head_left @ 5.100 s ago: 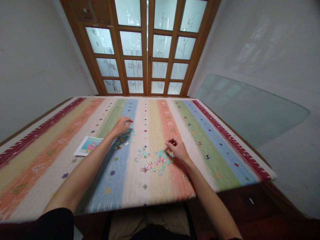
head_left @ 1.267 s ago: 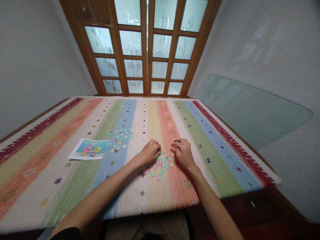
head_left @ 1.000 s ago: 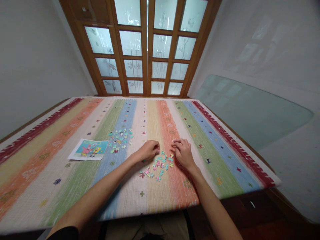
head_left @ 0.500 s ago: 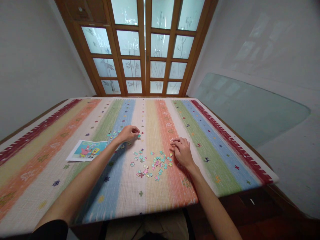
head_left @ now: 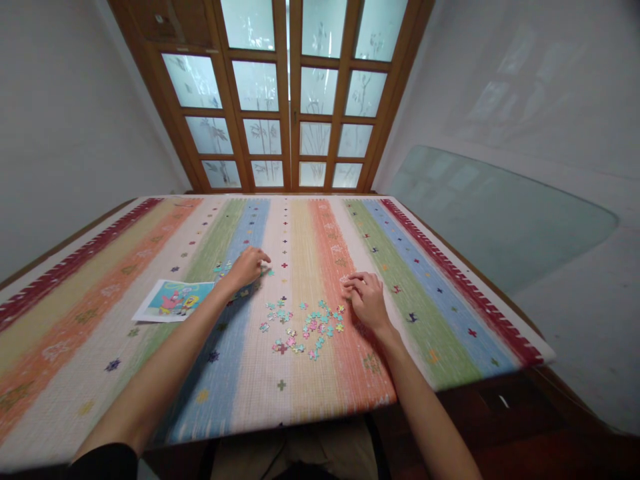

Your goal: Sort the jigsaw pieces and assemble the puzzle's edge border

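My left hand (head_left: 249,267) is over the blue and pale stripes of the cloth, its index finger stretched out to the right. A small teal jigsaw puzzle piece (head_left: 271,273) shows at its lower fingertips and seems gripped there. Behind the wrist, a partly hidden cluster of puzzle pieces (head_left: 223,268) lies on the cloth. My right hand (head_left: 366,300) hovers or rests at the orange stripe, fingers loosely bent and apart, holding nothing visible. Between the hands and nearer me, several loose puzzle pieces (head_left: 313,327) in teal, pink and yellow are scattered.
A printed cartoon picture (head_left: 175,301) lies left of my left forearm, partly covered by it. The striped tablecloth (head_left: 320,393) spans the table. Wood-framed glass doors (head_left: 290,100) stand beyond the far edge, and a pale glass panel (head_left: 500,207) is at the right.
My left hand has shifted slightly left, with the teal puzzle piece moving along, and its index finger has straightened. My right hand has barely moved.
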`<state>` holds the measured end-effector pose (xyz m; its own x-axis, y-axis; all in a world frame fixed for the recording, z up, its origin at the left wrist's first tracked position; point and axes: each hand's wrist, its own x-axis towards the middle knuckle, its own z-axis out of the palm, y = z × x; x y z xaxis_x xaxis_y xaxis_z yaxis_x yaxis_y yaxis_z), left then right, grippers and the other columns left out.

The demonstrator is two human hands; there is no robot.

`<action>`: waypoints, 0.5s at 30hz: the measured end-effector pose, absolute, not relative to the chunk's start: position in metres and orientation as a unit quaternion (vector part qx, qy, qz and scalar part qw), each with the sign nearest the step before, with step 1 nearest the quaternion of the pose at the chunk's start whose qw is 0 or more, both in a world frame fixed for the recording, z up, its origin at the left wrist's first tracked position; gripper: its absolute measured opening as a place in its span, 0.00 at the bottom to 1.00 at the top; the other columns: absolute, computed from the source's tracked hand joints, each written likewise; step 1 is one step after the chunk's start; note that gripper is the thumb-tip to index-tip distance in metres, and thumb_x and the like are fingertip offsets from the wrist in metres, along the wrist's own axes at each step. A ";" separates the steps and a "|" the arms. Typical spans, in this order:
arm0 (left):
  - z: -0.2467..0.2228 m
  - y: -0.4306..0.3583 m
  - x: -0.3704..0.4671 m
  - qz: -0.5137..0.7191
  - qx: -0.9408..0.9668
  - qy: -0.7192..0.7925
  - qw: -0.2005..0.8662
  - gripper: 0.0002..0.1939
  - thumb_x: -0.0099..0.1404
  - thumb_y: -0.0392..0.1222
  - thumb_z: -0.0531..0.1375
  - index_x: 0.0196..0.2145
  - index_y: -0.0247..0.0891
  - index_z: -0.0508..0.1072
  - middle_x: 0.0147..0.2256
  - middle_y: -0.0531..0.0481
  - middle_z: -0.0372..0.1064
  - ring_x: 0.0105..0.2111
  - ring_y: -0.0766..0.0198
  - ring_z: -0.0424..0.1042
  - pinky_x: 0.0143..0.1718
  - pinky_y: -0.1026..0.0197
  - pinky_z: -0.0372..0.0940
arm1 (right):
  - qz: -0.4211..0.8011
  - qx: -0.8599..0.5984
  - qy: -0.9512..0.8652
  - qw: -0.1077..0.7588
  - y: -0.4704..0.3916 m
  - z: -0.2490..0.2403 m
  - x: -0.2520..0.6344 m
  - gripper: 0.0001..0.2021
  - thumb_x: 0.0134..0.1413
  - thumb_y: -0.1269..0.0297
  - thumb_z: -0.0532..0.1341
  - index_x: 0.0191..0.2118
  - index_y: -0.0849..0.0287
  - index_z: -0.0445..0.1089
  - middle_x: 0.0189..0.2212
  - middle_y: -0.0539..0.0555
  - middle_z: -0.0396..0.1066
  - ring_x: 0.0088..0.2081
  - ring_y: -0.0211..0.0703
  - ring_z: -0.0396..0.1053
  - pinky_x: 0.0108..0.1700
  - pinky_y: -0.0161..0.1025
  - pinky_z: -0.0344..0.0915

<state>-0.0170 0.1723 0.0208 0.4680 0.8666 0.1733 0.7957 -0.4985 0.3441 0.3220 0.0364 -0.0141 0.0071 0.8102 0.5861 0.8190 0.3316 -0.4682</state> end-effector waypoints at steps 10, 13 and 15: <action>0.001 0.157 -0.021 0.148 0.874 0.458 0.065 0.21 0.55 0.29 0.55 0.39 0.40 0.84 0.40 0.41 0.75 0.43 0.50 0.68 0.51 0.47 0.62 | -0.019 -0.604 -0.666 0.437 0.038 -0.010 0.328 0.16 0.54 0.78 0.54 0.32 0.55 0.77 0.39 0.56 0.74 0.45 0.52 0.66 0.49 0.49 0.58; 0.002 0.160 -0.022 0.150 0.870 0.465 0.066 0.20 0.55 0.30 0.55 0.39 0.40 0.84 0.41 0.40 0.76 0.43 0.49 0.68 0.51 0.46 0.62 | -0.021 -0.605 -0.663 0.442 0.038 -0.010 0.328 0.16 0.55 0.78 0.53 0.31 0.56 0.77 0.40 0.57 0.74 0.45 0.52 0.66 0.49 0.49 0.58; 0.004 0.163 -0.023 0.149 0.868 0.469 0.071 0.20 0.54 0.31 0.55 0.39 0.39 0.84 0.40 0.40 0.77 0.43 0.49 0.69 0.51 0.45 0.63 | -0.014 -0.606 -0.665 0.436 0.039 -0.011 0.329 0.15 0.55 0.77 0.54 0.31 0.56 0.77 0.40 0.58 0.74 0.45 0.53 0.66 0.49 0.50 0.58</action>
